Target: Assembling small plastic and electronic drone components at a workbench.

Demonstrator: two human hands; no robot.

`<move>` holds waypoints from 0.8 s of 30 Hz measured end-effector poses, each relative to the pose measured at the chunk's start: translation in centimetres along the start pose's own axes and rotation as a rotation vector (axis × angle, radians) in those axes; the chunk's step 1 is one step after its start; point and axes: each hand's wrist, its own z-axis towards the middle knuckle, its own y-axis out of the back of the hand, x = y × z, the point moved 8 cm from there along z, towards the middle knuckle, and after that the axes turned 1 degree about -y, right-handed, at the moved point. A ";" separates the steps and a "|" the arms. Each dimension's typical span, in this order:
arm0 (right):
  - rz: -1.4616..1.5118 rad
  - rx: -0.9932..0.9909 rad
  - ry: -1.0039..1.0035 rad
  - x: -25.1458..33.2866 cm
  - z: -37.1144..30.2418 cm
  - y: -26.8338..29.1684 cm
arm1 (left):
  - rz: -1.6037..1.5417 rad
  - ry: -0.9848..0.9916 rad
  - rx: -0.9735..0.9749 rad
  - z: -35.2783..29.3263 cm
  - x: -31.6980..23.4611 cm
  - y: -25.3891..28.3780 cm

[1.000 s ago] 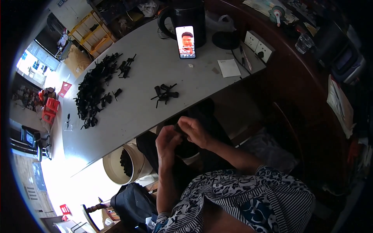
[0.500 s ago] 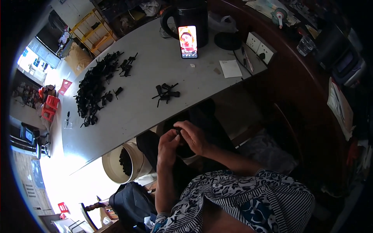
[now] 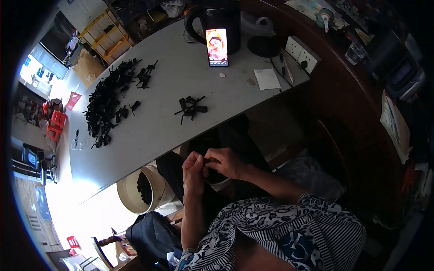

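Dark and small, the piece (image 3: 206, 161) being handled sits between the two hands, just off the near edge of the grey table (image 3: 153, 122). Fingers cover most of it, so I cannot tell which way it points or how its long axis runs. The left hand (image 3: 193, 172) pinches it between thumb and fingers; the right hand (image 3: 224, 162) bends its fingertips against it, though whether they grip cannot be told.

On the table, toward its near edge, lies a small cluster (image 3: 191, 108) of black parts, their thin stems pointing several ways. A larger heap (image 3: 106, 101) stretches along the table's left part.

Below the table's near edge, toward its left end, a cream bucket (image 3: 158, 192) holds black pieces. Under the hands, also off the near edge, the pale rim of a second container (image 3: 220, 185) shows, its contents too dark to make out.

Compared with half a second ago, the right hand has dropped slightly and its fingers arch less high over the left; cluster and heap keep their arrangement on the table.
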 end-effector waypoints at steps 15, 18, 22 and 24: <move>0.014 -0.062 0.011 -0.4 0.2 -0.1 | -0.345 0.077 0.043 1.4 2.2 1.1; 0.132 -0.041 -0.090 -1.7 0.4 -0.1 | -0.433 0.146 0.061 1.1 1.8 0.1; 0.187 -0.012 -0.121 -2.6 0.3 -0.2 | -0.423 0.151 0.121 1.2 1.9 0.2; 0.180 -0.023 -0.100 -2.7 0.0 -0.4 | -0.391 0.160 0.128 1.3 2.3 0.3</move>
